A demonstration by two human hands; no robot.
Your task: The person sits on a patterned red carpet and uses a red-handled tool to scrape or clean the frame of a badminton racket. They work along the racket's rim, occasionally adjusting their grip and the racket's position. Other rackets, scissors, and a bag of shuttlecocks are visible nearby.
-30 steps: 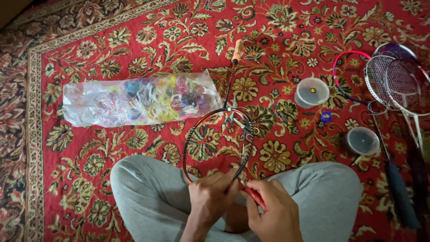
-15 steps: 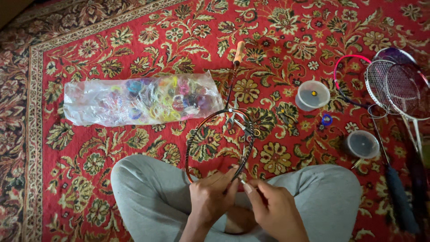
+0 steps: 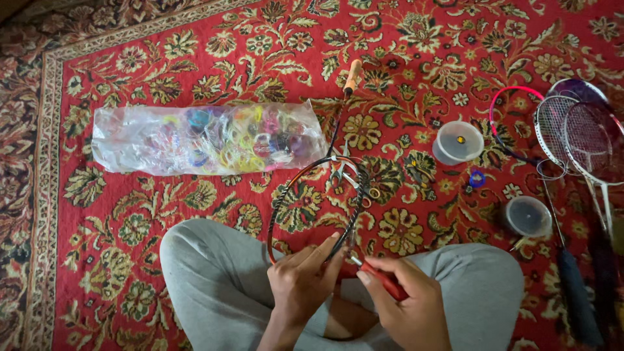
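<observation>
Person sits cross-legged on red patterned carpet (image 3: 416,39) w/ an unstrung racket frame (image 3: 316,208) across the lap; frame's head is just above the knees, its shaft runs up to a tan grip (image 3: 353,75) farther from the body

Left hand (image 3: 300,286) is closed lightly on the near rim of the frame, forefinger laid along it; right hand (image 3: 406,302) is closed around a red-handled tool (image 3: 383,279), metal tip touching the rim just right of the left fingertips

Judging from this, the step is working a hole or grommet on the frame's near edge; to do it well: keep the left fingers pinching the rim right beside the tip so the hoop can't twist; keep the tool square to the rim, push straight, not sideways, or the tip may skid onto the finger; brace frame on the thigh

Pliers (image 3: 348,172) lie inside the frame's far end; clear bag of coloured string coils (image 3: 208,140) sits left of the frame on the carpet; two small clear tubs (image 3: 458,142) (image 3: 528,216) right of the frame; strung rackets (image 3: 578,136) further right, well apart from it
</observation>
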